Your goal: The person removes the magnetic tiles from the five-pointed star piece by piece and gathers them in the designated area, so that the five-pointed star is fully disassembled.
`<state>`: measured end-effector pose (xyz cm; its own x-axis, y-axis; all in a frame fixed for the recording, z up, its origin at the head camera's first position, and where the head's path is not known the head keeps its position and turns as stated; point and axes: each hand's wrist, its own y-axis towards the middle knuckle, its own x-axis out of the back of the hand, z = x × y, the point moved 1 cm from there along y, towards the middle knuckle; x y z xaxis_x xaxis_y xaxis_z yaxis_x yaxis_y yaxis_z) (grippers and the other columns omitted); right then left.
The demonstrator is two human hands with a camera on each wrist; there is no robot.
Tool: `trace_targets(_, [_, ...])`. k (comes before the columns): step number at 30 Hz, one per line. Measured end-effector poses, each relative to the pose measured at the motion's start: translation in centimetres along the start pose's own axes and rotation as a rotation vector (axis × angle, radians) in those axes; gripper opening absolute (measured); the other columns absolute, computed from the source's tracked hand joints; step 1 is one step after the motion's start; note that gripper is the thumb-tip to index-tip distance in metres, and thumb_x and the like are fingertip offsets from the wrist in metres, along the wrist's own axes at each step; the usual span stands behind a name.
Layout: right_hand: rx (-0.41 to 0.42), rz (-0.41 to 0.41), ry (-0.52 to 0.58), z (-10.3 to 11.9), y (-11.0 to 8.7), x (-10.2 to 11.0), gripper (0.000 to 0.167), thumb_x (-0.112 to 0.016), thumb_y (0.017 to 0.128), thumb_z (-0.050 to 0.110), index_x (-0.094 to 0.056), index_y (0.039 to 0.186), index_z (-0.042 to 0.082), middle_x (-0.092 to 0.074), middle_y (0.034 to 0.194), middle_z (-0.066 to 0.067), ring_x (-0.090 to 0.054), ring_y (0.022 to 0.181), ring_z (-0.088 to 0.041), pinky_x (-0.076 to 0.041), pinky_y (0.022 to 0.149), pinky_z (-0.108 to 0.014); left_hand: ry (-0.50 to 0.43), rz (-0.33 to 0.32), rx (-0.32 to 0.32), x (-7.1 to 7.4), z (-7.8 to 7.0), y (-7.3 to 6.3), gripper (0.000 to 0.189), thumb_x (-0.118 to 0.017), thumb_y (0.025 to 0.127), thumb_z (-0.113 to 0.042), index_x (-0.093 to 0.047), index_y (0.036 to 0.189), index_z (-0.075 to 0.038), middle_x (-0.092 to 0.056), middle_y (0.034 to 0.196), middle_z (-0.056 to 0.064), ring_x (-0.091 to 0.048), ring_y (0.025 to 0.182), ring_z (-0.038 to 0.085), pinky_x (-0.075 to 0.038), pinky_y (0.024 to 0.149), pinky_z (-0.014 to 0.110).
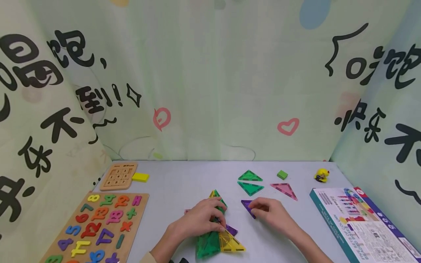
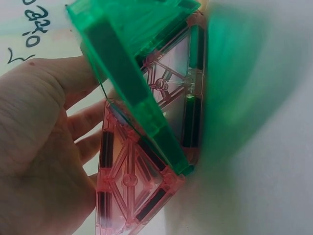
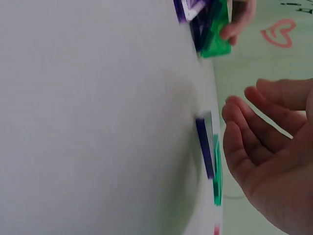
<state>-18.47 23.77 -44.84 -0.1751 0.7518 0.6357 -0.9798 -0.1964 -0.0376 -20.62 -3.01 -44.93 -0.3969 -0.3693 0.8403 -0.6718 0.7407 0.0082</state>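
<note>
In the head view, my left hand grips a build of magnetic tiles, its fingers curled over the upper part. Green, yellow, purple and pink tiles make up the build; the hand covers its middle. The left wrist view shows pink triangular tiles beside a green tile, with fingers behind them. My right hand hovers at a purple triangular tile on the table. From the right wrist, its loosely bent fingers appear just apart from that purple tile.
Two green triangular tiles, a pink triangular tile and a green block lie farther back. A yellow duck figure stands back right, behind a printed box. Left are a number board, a wooden number tray and a yellow block.
</note>
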Motion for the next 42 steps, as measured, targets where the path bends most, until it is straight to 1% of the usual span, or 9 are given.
trace_targets(3, [0.025,0.213,0.137,1.0,-1.1,-1.7,0.022,-0.066,0.095,0.024,-0.071,0.107,0.007,-0.071,0.095,-0.003,-0.061,0.079,-0.012,-0.052,0.067,-0.022,-0.002,-0.007,-0.003,-0.1,0.0,0.0,0.004,-0.073,0.088,-0.039,-0.072,0.084,-0.038,-0.061,0.132,-0.01,-0.04,0.142,0.017,-0.031,0.119,0.048])
trace_targets(5, [0.034,0.323,0.208,1.4,-1.7,-2.7,0.024,-0.066,0.095,0.027,-0.07,0.107,0.006,-0.069,0.089,-0.003,-0.06,0.073,-0.011,-0.051,0.064,-0.022,-0.001,-0.013,-0.006,-0.1,0.0,0.0,0.004,-0.074,0.088,-0.039,-0.072,0.084,-0.038,-0.061,0.131,-0.011,-0.041,0.141,0.016,-0.031,0.119,0.048])
trace_targets(7, [0.041,0.395,0.265,1.7,-2.3,-3.6,0.022,-0.068,0.094,0.025,-0.069,0.105,0.006,-0.068,0.085,-0.002,-0.06,0.07,-0.009,-0.051,0.062,-0.021,-0.002,-0.02,-0.013,-0.2,0.0,0.0,0.004,-0.074,0.087,-0.039,-0.073,0.084,-0.037,-0.061,0.13,-0.01,-0.042,0.141,0.016,-0.032,0.118,0.048])
trace_targets(9, [0.036,0.429,0.301,1.9,-2.7,-4.4,0.02,-0.07,0.092,0.022,-0.067,0.103,0.006,-0.065,0.083,-0.001,-0.058,0.07,-0.007,-0.049,0.062,-0.02,-0.001,-0.025,-0.018,-0.2,0.0,0.0,0.004,-0.074,0.087,-0.04,-0.073,0.084,-0.037,-0.061,0.13,-0.01,-0.042,0.141,0.016,-0.032,0.118,0.047])
trace_targets(17, [0.013,0.344,0.312,1.8,-3.3,-5.9,0.016,-0.072,0.088,0.016,-0.067,0.098,0.005,-0.062,0.082,0.0,-0.056,0.072,-0.007,-0.047,0.064,-0.02,0.053,-0.01,-0.006,0.0,0.1,-0.1,0.005,-0.071,0.089,-0.043,-0.073,0.088,-0.039,-0.06,0.134,-0.01,-0.043,0.139,0.017,-0.032,0.118,0.048])
trace_targets(22, [-0.002,0.338,0.317,1.9,-3.4,-6.0,0.015,-0.072,0.088,0.015,-0.068,0.098,0.005,-0.062,0.082,0.0,-0.056,0.073,-0.009,-0.047,0.064,-0.02,0.095,0.001,-0.008,0.4,0.0,-0.3,0.005,-0.071,0.09,-0.04,-0.073,0.095,-0.041,-0.058,0.137,-0.009,-0.045,0.137,0.017,-0.033,0.116,0.049])
trace_targets(27, [-0.009,0.331,0.31,1.8,-3.5,-6.0,0.015,-0.071,0.088,0.015,-0.067,0.099,0.005,-0.061,0.083,0.0,-0.055,0.074,-0.01,-0.046,0.064,-0.02,0.112,-0.009,0.004,0.5,-0.2,-0.1,0.013,-0.063,0.095,-0.035,-0.075,0.1,-0.038,-0.059,0.137,-0.007,-0.045,0.137,0.016,-0.033,0.117,0.049])
trace_targets(31, [-0.018,0.321,0.311,1.8,-3.5,-6.0,0.015,-0.071,0.087,0.013,-0.067,0.098,0.005,-0.06,0.082,0.0,-0.054,0.074,-0.011,-0.046,0.064,-0.021,0.165,-0.036,0.043,0.6,-0.9,0.1,0.016,-0.062,0.095,-0.037,-0.077,0.097,-0.034,-0.061,0.135,-0.007,-0.046,0.137,0.016,-0.033,0.117,0.047])
trace_targets(42, [-0.018,0.315,0.321,1.9,-3.5,-6.2,0.014,-0.071,0.087,0.013,-0.067,0.098,0.004,-0.06,0.082,0.001,-0.054,0.074,-0.01,-0.047,0.064,-0.021,0.227,-0.009,0.127,0.6,-1.4,1.2,0.011,-0.068,0.088,-0.038,-0.079,0.085,-0.035,-0.064,0.131,-0.008,-0.045,0.14,0.022,-0.035,0.116,0.051])
